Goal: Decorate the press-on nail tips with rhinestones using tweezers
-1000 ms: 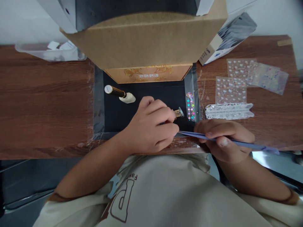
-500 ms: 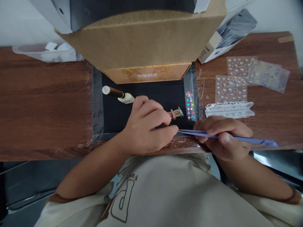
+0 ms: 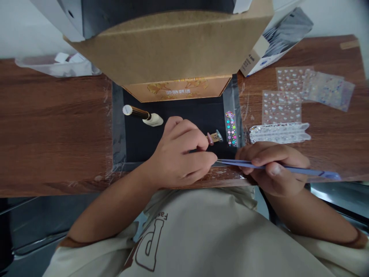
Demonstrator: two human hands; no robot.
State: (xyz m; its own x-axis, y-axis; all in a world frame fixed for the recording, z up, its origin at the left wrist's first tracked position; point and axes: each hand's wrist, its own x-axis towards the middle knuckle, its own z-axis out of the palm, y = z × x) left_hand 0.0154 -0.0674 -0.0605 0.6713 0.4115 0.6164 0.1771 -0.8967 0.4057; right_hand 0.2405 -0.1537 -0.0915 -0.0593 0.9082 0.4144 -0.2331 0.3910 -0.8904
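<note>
My left hand [image 3: 181,154] is closed over a small holder [image 3: 215,137] with a pink false nail on its tip, resting on a black mat [image 3: 144,138]. My right hand [image 3: 273,169] grips blue tweezers [image 3: 245,164]. Their tips point left and meet my left fingertips near the mat's front edge. A strip of coloured flower stickers [image 3: 231,129] lies just beyond the nail holder.
A cardboard box [image 3: 173,46] leans over the back of the mat, a gold-printed box [image 3: 178,90] under it. A gold-and-white bottle [image 3: 141,114] lies at mat left. Sticker sheets [image 3: 281,107], a clear tray [image 3: 279,132] and a white carton [image 3: 276,38] sit right.
The nail holder has tilted slightly so the pink nail shows beside my left fingers. The tweezers stay against my left fingertips; both hands have barely moved.
</note>
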